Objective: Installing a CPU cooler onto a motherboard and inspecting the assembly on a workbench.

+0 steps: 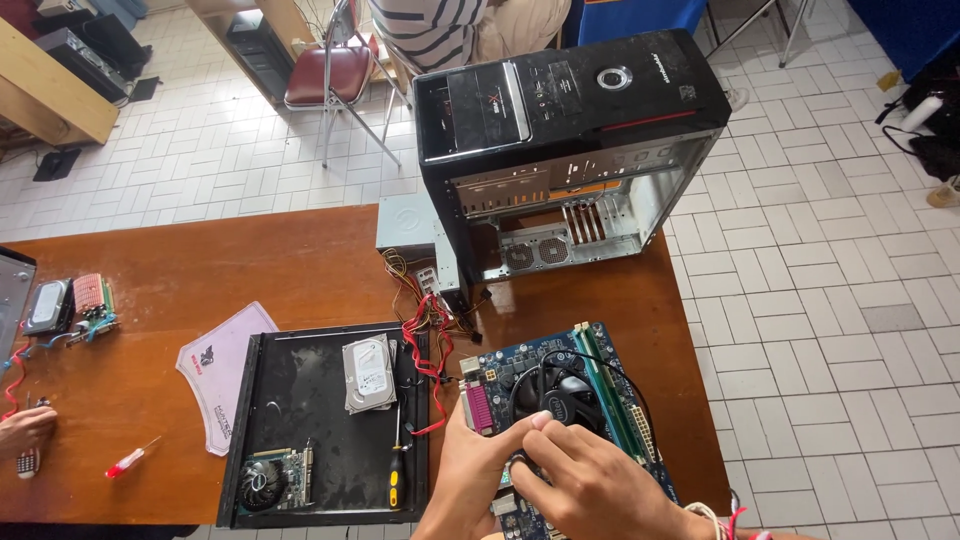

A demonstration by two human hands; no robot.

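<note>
A blue motherboard (610, 385) lies at the near right of the wooden table (200, 290), with a black round cooler fan (568, 392) on it. My left hand (475, 470) rests on the board's left edge, thumb reaching toward the fan. My right hand (590, 480) covers the fan's near side, fingers curled on it. An open black computer case (570, 150) stands upright behind the board.
A black case side panel (300, 480) holds a hard drive (369, 372), a graphics card (278, 480) and a yellow-handled screwdriver (395, 470). Red and yellow cables (425, 340) trail from the case. Another person's hand (25, 430) is at far left. A red screwdriver (130, 458) lies nearby.
</note>
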